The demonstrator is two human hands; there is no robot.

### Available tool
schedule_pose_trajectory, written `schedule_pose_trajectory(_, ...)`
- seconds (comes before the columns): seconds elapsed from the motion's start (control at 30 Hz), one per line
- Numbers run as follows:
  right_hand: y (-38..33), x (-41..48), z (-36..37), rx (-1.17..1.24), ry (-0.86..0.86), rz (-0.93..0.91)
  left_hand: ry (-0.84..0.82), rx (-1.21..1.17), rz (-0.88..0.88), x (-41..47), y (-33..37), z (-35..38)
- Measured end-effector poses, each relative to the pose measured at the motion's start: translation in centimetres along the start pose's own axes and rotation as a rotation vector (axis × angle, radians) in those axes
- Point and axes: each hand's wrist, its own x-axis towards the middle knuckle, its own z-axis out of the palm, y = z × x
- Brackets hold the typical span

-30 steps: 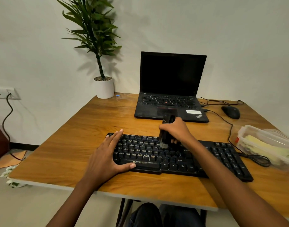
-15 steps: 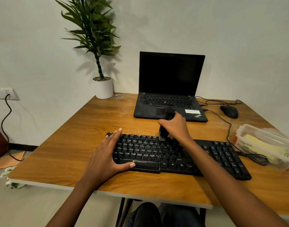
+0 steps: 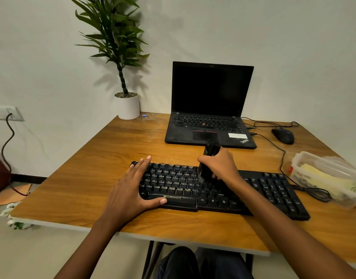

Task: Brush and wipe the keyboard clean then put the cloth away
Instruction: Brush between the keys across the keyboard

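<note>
A black keyboard (image 3: 269, 188) lies across the front of the wooden table (image 3: 104, 158). My left hand (image 3: 132, 190) lies flat on the keyboard's left end, fingers straight, thumb along the front edge. My right hand (image 3: 219, 166) grips a black brush (image 3: 210, 152) held upright, its bristles down on the keys in the middle of the upper rows. A yellowish cloth (image 3: 330, 178) lies inside a clear plastic box (image 3: 300, 158) at the right edge of the table.
An open black laptop (image 3: 211, 97) stands behind the keyboard. A black mouse (image 3: 283, 135) and its cables lie at the back right. A potted plant (image 3: 127, 106) stands at the back left corner. The keyboard cable (image 3: 312, 193) coils beside the box.
My right hand swept the brush from the middle rows up to the keyboard's far edge, then back down onto the upper rows. My left hand has stayed in place.
</note>
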Motion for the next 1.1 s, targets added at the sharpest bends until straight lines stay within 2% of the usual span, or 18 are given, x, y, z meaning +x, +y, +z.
schedule_pose_trajectory(0.07, -0.6, 0.2, -1.1, 0.009, -0.054, 0.015, -0.003, 0.001, 0.000, -0.1, 0.0, 0.0)
schedule_pose_trajectory(0.17, -1.1, 0.3, -1.5, 0.040, 0.049, -0.016, -0.007, 0.013, -0.003, -0.1, 0.1, 0.0)
schedule_pose_trajectory(0.23, -0.7, -0.9, -0.2, 0.023, 0.060, -0.010, -0.010, 0.018, -0.005, -0.1, 0.2, 0.0)
schedule_pose_trajectory(0.43, -0.5, -3.1, 0.0, -0.041, -0.043, 0.023, -0.002, 0.014, -0.010, -0.2, 0.4, -0.1)
schedule_pose_trajectory(0.6, -1.4, -2.3, 0.5, 0.037, 0.076, -0.019, -0.017, 0.006, -0.023, -0.2, 0.4, -0.2)
schedule_pose_trajectory(0.77, -1.3, -3.3, 1.0, -0.068, -0.047, 0.018, -0.011, -0.011, -0.018, -0.1, 0.4, -0.2)
schedule_pose_trajectory(0.93, -1.5, -2.9, 0.3, 0.054, 0.107, -0.025, -0.011, -0.004, -0.025, -0.2, 0.3, -0.1)
schedule_pose_trajectory(1.1, -1.0, -5.4, 1.3, -0.024, -0.038, -0.025, -0.015, 0.001, -0.031, -0.2, 0.4, -0.1)
